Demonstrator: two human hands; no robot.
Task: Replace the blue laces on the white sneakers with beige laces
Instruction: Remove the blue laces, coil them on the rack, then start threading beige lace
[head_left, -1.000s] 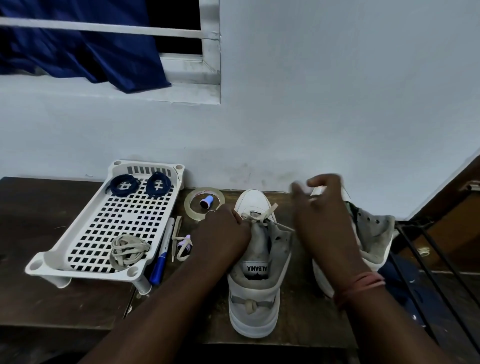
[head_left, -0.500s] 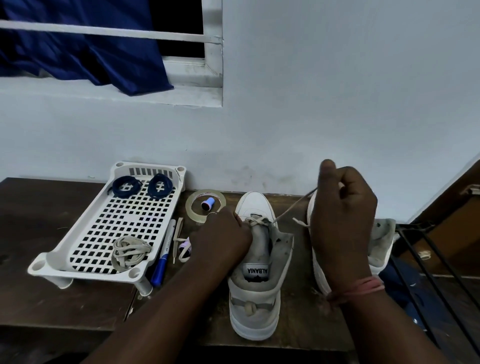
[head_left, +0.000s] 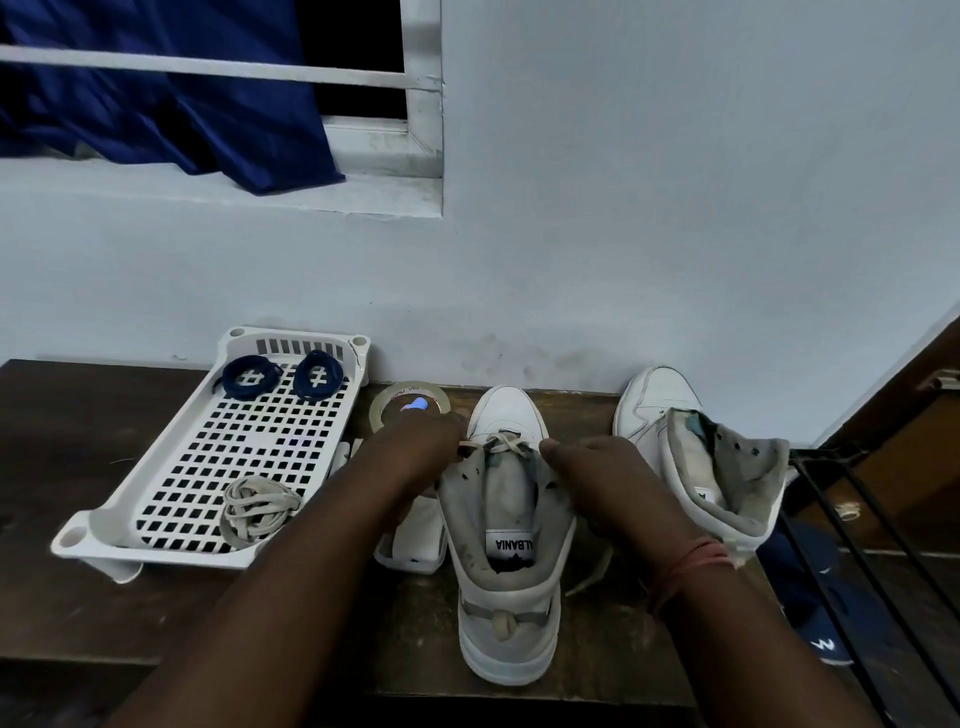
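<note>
Beige lace (head_left: 506, 445) crosses the lowest eyelets of the near sneaker (head_left: 506, 545), and both hands sit low on either side of that crossing. The left hand (head_left: 415, 457), at nine o'clock from it, pinches the lace end at the left eyelet; its fingertips are partly hidden, so how much lace it holds I cannot tell. The right hand (head_left: 602, 467), at three o'clock, presses against the right flap with its thumb tip beside the crossing; whether it grips lace or only the flap is unclear. Half a second ago this hand was raised high, drawing the lace taut up and to the right; now it has dropped back to the shoe and the slack trails on the table (head_left: 78, 467) at five o'clock. The sneaker's long axis runs twelve to six, toe to the wall, so the next eyelets lie toward six o'clock from both hands, about equally near each. Outward, the second sneaker (head_left: 670, 415) stands unlaced at three o'clock. At nine o'clock a tray (head_left: 156, 467) holds a spare beige lace bundle (head_left: 260, 509) at its near end and two coiled blue laces (head_left: 283, 376) at its far end. A tape roll (head_left: 410, 402) lies at eleven o'clock.
</note>
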